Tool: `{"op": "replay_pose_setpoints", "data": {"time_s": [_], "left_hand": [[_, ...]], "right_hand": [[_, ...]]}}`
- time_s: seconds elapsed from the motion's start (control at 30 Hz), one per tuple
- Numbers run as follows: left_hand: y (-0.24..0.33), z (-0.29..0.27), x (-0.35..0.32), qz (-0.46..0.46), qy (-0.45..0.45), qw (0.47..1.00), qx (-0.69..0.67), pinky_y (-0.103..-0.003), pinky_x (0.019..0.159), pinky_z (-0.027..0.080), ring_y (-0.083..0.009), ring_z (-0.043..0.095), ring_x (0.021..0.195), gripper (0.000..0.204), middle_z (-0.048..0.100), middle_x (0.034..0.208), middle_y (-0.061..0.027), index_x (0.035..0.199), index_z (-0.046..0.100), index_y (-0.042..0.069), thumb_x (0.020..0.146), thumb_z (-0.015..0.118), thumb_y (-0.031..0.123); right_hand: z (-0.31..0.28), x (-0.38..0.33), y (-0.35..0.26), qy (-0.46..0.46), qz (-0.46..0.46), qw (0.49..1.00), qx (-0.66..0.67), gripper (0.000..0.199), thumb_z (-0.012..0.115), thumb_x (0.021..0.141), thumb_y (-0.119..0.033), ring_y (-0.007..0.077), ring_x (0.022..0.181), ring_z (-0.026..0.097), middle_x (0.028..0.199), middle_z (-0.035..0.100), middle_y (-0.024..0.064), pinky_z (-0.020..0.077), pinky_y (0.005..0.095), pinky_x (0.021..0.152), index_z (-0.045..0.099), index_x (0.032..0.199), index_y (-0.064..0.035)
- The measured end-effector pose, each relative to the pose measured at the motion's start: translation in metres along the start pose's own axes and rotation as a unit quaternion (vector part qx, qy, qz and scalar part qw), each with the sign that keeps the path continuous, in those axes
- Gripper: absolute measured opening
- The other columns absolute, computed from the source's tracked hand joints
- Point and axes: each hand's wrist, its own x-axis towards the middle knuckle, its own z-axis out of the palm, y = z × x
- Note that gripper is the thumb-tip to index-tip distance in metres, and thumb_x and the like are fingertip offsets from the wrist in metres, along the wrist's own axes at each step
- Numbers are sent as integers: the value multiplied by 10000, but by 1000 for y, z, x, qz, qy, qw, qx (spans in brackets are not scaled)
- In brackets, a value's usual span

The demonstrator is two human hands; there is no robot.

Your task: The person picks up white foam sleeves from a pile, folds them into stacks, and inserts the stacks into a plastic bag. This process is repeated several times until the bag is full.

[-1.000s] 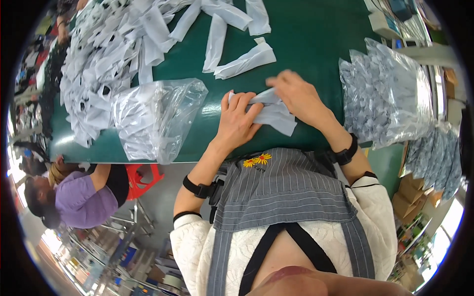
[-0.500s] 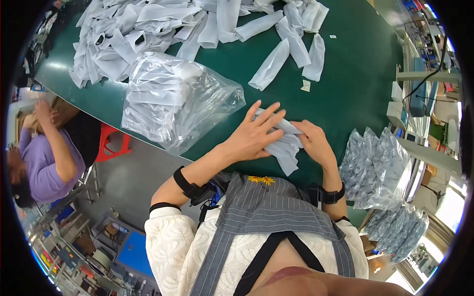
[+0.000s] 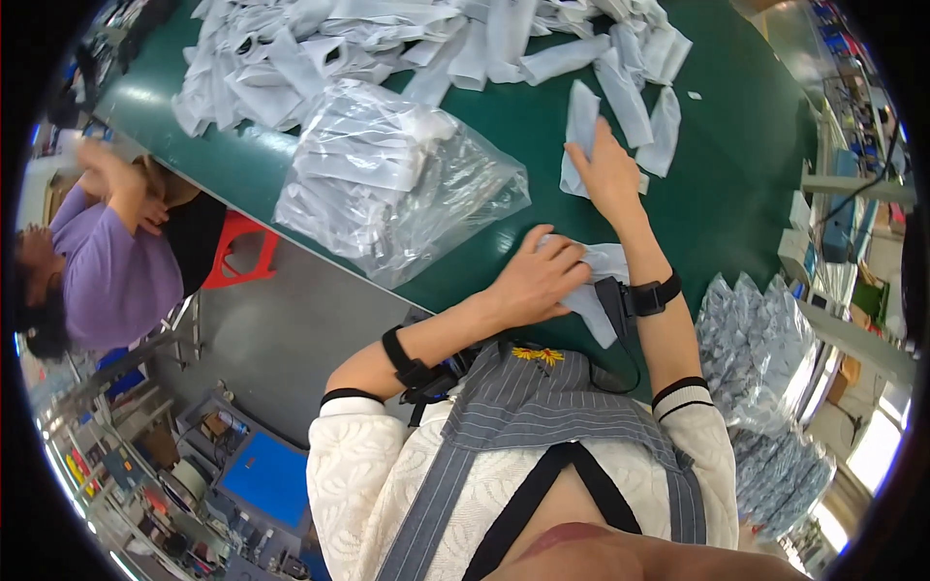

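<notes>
My left hand [image 3: 538, 283] is bent over a few thin, pale grey-white sleeve-like pieces [image 3: 593, 310] near the table's front edge. Its fingers curl onto them, partly covering them, and my right forearm passes over their right side. Farther out, my right hand [image 3: 612, 174] has its thumb and fingers closed about another pale sleeve-like piece [image 3: 581, 111], which points away from me. To the left lies a clear plastic bag [image 3: 475, 184] packed with similar folded pieces.
A large heap of pale pieces [image 3: 320, 58] covers the far side of the green table [image 3: 736, 184]. Filled clear bags [image 3: 751, 339] hang or stand at the right edge. On the left, a person in purple [image 3: 121, 261] works beside a red stool [image 3: 242, 250].
My right hand has left the pieces under my left hand, reached forward and taken hold of a loose piece, which has turned. My left hand stays with its pieces. The whole view has shifted.
</notes>
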Motion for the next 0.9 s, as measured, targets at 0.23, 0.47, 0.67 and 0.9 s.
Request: {"op": "replay_pose_setpoints", "data": {"time_s": [0.23,0.47,0.67,0.9], "left_hand": [[-8,2,-2,-16,-21,1000,3,-518,1061,292,-264,479,1176,744,530,1227,-88,1164,540,98,519,864,282],[4,0,17,-10,-16,998,56,-516,1071,278,-320,442,1232,799,492,1280,-135,1207,549,76,501,863,281],[-8,13,27,-10,-19,1000,21,-509,1064,309,-357,368,1321,814,445,1338,-174,1213,527,60,520,865,319],[-12,35,27,-51,2,998,-37,-486,1092,307,-396,280,1395,836,377,1445,-189,1284,482,39,574,859,270]], "right_hand": [[-9,-63,50,2,8,992,129,354,629,875,-239,395,800,616,874,641,162,494,417,738,544,1164,-53],[-42,-108,65,-18,-39,980,194,223,602,835,-61,343,734,610,861,601,165,480,401,689,626,1057,-78],[-46,-122,94,-53,-120,976,172,444,651,792,-62,325,985,588,1116,573,153,482,390,813,590,1226,-124],[-42,-132,70,-71,-223,961,149,797,792,680,-199,355,1246,424,1374,416,157,370,447,1029,450,1395,-124]]}}
